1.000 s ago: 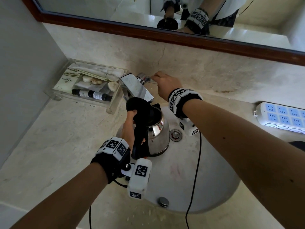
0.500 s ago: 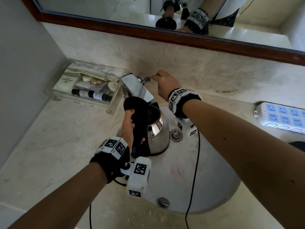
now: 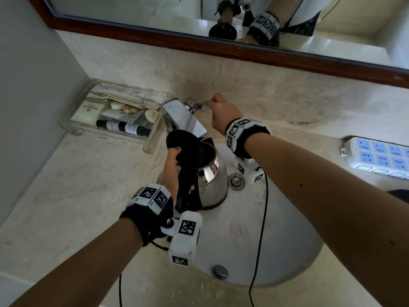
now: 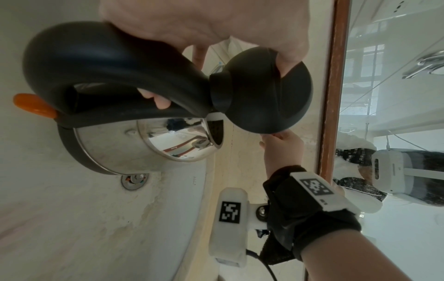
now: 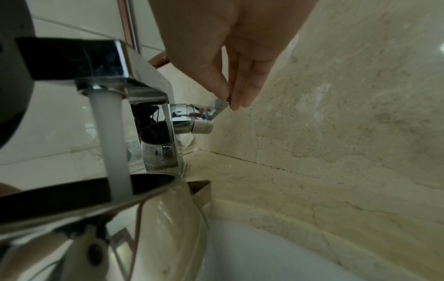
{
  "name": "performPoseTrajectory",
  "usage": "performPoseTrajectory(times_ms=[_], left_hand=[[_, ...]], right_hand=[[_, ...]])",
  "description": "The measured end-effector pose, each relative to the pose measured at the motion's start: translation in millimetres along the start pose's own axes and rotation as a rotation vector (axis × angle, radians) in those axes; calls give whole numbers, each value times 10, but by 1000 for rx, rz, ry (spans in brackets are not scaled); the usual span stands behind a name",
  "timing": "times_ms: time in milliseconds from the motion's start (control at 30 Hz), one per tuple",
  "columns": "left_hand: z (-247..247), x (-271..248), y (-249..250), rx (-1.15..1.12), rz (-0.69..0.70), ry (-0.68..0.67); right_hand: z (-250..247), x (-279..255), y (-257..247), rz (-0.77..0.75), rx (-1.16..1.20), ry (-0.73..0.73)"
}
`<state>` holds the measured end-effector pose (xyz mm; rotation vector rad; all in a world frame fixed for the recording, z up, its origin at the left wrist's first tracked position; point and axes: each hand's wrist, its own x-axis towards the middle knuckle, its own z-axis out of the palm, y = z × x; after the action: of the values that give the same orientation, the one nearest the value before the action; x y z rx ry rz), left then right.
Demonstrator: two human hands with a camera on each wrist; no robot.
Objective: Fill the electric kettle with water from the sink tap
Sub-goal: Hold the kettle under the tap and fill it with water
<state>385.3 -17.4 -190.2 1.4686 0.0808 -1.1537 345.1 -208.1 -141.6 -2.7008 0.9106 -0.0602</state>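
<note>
A steel electric kettle point(image 3: 213, 182) with a black handle is held over the sink basin point(image 3: 276, 240), tilted under the chrome tap point(image 3: 183, 116). My left hand point(image 3: 174, 171) grips the handle point(image 4: 108, 66), and its thumb holds the open black lid point(image 4: 264, 91) back. My right hand point(image 3: 221, 111) reaches behind the tap. In the right wrist view my right hand point(image 5: 228, 100) pinches the small tap lever point(image 5: 220, 106) between thumb and fingers. A white stream of water point(image 5: 110, 136) runs from the spout into the kettle's mouth point(image 5: 84, 190).
A clear tray point(image 3: 73, 127) with toiletries stands left of the tap against the wall. At the right edge of the counter lies a white power strip point(image 3: 376, 156). The drain point(image 3: 236, 181) sits beside the kettle's base. A black cable point(image 3: 259, 229) crosses the basin. Above hangs a wood-framed mirror point(image 3: 155, 9).
</note>
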Motion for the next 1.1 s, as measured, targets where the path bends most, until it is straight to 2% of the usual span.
performPoseTrajectory(times_ms=[1100], left_hand=[[42, -49, 5, 12, 9, -42]], right_hand=[[-24, -14, -75, 31, -4, -12]])
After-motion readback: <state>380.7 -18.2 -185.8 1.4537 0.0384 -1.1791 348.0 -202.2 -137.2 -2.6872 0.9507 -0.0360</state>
